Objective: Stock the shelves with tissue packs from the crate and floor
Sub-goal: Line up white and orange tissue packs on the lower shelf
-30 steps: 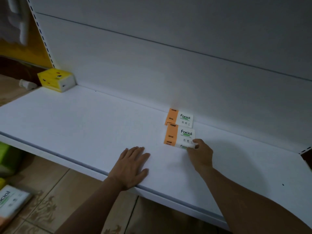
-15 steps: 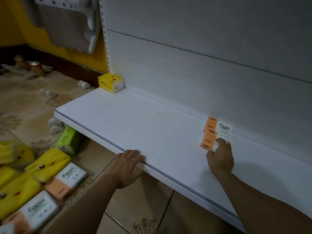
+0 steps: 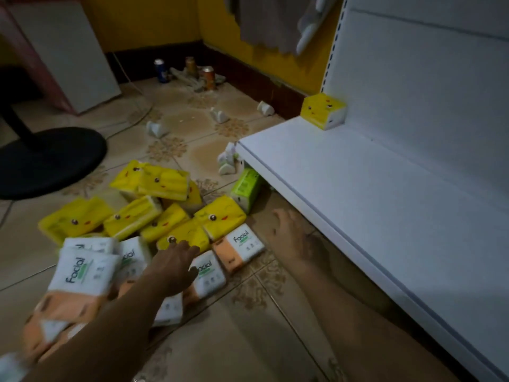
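A heap of tissue packs lies on the tiled floor: several yellow packs (image 3: 220,216) and several orange-and-white Facial packs (image 3: 239,248). My left hand (image 3: 173,268) reaches over the heap with fingers extended, above an orange-and-white pack (image 3: 209,274), holding nothing. Just right of the heap, my right hand (image 3: 292,232) hovers above the floor with fingers spread and nothing in it, beside the front edge of the white shelf (image 3: 358,188). One yellow pack (image 3: 323,110) stands in the shelf's far corner. A green pack (image 3: 246,188) lies partly under the shelf.
A black round stand base (image 3: 46,158) sits on the floor at left. Cans (image 3: 208,77) and clutter stand by the far wall. Small white brackets (image 3: 220,115) are scattered on the tiles. A white board (image 3: 71,51) leans at the back left.
The view has swung left from the shelf to the floor heap. Both hands left the shelf; the right let go of the pack there, and both now reach toward the floor packs.
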The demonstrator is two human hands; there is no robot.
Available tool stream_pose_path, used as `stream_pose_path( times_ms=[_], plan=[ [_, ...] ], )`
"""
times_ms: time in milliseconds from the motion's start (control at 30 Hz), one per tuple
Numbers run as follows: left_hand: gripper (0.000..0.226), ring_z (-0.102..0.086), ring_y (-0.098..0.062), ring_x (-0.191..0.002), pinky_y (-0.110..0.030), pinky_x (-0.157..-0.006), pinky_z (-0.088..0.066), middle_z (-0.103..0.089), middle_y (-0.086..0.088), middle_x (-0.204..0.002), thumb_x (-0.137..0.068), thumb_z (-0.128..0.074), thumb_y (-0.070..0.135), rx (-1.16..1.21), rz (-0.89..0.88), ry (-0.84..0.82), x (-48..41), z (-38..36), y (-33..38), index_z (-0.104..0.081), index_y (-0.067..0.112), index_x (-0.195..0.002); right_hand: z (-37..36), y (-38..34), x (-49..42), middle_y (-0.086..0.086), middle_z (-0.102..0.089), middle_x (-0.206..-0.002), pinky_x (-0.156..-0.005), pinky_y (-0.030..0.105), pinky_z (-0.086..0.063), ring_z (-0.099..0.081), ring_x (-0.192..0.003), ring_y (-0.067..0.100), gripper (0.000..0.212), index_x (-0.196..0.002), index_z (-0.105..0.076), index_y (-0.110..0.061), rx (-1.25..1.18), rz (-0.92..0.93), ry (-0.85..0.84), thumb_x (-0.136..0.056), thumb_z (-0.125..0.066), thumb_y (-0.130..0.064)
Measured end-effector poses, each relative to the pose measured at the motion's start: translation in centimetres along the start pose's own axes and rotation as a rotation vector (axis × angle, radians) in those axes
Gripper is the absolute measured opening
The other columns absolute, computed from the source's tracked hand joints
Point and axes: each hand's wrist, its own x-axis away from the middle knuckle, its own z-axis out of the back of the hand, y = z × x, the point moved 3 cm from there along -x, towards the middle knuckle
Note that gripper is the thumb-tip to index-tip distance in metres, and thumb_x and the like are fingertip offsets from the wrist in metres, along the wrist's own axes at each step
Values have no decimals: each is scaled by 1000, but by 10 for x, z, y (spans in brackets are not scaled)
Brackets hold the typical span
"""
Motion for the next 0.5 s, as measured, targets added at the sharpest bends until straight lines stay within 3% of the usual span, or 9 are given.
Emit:
stream_pose_path(
  times_ms=[133, 300, 400, 500],
  plan=[
    [54, -39, -21, -127, -33, -103, -36, -39, -4, -141, -91, -46, 34, -32, -102, -123, 4, -32, 9, -30, 21, -142, -70, 9, 10, 11, -38, -137, -102, 36, -36, -37, -124, 28, 56, -135, -40, -12, 27, -56, -320, -82, -58, -16],
    [54, -38, -21, -127, -34, -102, -35, -41, -4, -140, -90, -48, 41, 76, -83, -97, -17, -38, 32, -32, 24, -139, -99, 25, 4, 10, -4, -156, -113, 43, -22, -12, -141, 31, 83, -149, -9, -24, 79, -136, -413, -84, -60, -21],
    [62, -36, -23, -128, -36, -104, -34, -39, -6, -142, -89, -49, 46, 279, 15, -162, -23, -51, 45, -26, 24, -142, -110, 36, 4, 11, -17, -153, -111, 41, -27, -22, -138, 29, 87, -149, -7, -30, -40, -174, -468, -83, -63, -21],
    [64, -33, -23, -131, -38, -108, -31, -36, -6, -144, -88, -50, 47, 398, 87, -178, -25, -62, 50, -24, 26, -143, -105, 53, 9, 8, -43, -138, -104, 40, -39, -43, -124, 24, 79, -147, -22, -26, -72, -201, -467, -81, -64, -18]
  ],
)
